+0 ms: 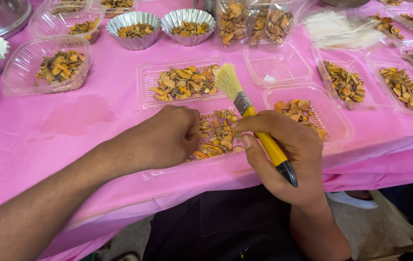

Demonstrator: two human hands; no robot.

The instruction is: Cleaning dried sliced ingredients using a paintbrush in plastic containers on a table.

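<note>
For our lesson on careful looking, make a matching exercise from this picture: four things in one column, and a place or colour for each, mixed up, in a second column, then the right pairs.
Things
1. paintbrush
2. left hand
3. two foil cups
4. tablecloth

Places or colours
A. at the far side of the table, holding dried pieces
B. pink, covering the whole table
C. yellow handle, held in the right hand
D. closed in a fist on the clear tray nearest the person

Right pairs: 1-C, 2-D, 3-A, 4-B
</note>
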